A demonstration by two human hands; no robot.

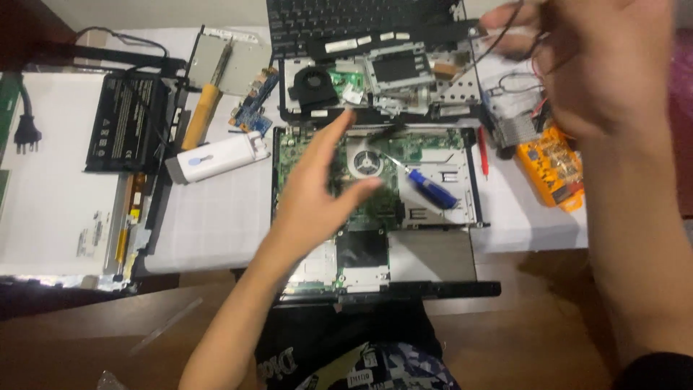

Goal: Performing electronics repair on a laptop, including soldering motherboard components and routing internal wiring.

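Note:
An opened laptop base point(375, 217) lies in front of me with its green circuit board point(299, 148) and round fan point(364, 160) exposed. My left hand point(321, 184) hovers open over the board, fingers spread, holding nothing. A blue-handled screwdriver point(426, 186) rests on the board just right of that hand. My right hand point(592, 65) is raised at the upper right, blurred, with thin black wires point(498, 40) pinched between its fingers. A second stripped laptop chassis with a black fan point(314, 83) sits behind the first.
A black battery pack point(128, 123) and a screen panel point(54, 180) lie at left. A yellow-handled tool point(201, 115), a white device point(216, 157) and a small blue board point(253, 115) sit nearby. An orange multimeter point(552, 166) is at right, a keyboard point(346, 18) at the top.

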